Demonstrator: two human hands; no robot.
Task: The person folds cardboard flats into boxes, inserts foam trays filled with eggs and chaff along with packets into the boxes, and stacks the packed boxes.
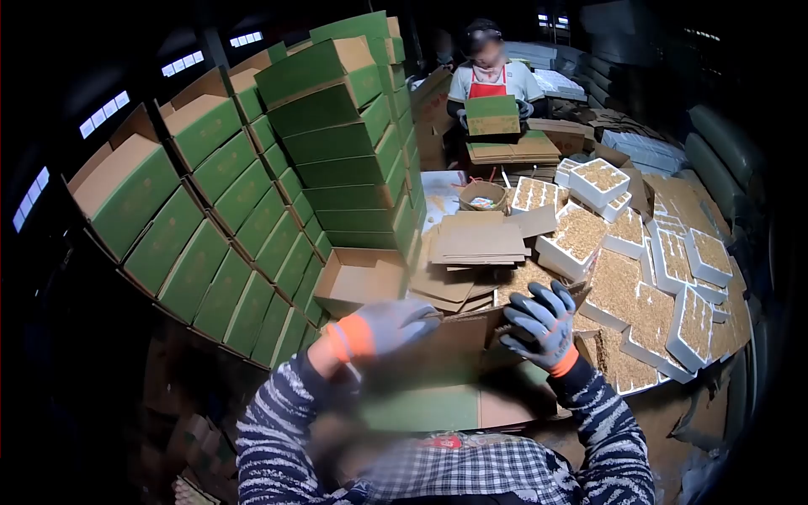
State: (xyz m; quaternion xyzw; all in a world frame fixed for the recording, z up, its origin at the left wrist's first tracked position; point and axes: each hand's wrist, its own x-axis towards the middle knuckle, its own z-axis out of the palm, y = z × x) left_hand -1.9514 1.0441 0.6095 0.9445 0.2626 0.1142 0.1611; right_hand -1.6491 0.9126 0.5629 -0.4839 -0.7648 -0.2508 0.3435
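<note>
A part-folded cardboard box, green outside and brown inside, lies right in front of my body with its flaps raised. My left hand, in a grey glove with an orange cuff, has its fingers pressed together at the upper left edge of the box. On the other side, my right hand wears a matching glove. Its fingers are apart and bent, close over the right end of the box. Blur covers part of the box below my left hand.
Stacked green boxes rise at the left, beside an open brown box. Flat cardboard sheets lie ahead. White trays of tan granular material crowd the right. Across the table, a person holds a green box.
</note>
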